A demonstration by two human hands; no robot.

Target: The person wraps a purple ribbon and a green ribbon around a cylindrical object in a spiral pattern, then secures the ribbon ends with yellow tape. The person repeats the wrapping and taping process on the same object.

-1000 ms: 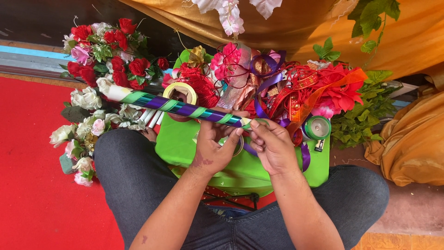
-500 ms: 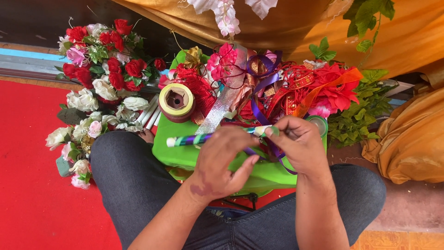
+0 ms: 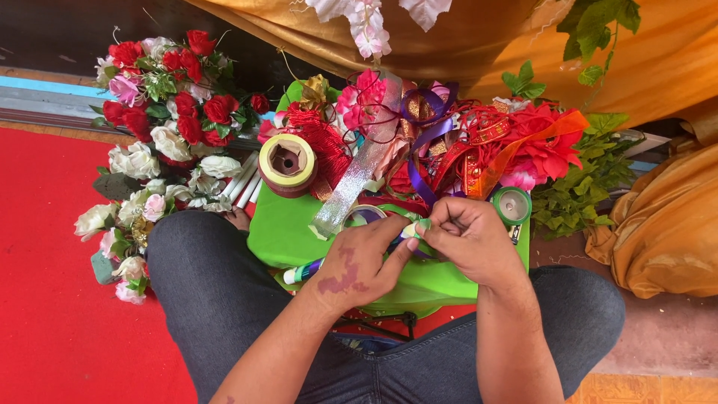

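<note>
Hands, left [image 3: 359,262] and right [image 3: 467,239], pinching striped stick [image 3: 303,271] over green stool [image 3: 280,232]

Green stool [image 3: 299,239]: tape roll [image 3: 287,163], ribbons [image 3: 449,150], green tape [image 3: 512,205].

Red and white artificial flowers [image 3: 161,120] beside a red carpet [image 3: 45,247].

Both hands [image 3: 419,251] together, fingers [image 3: 404,243] pinched.
</note>
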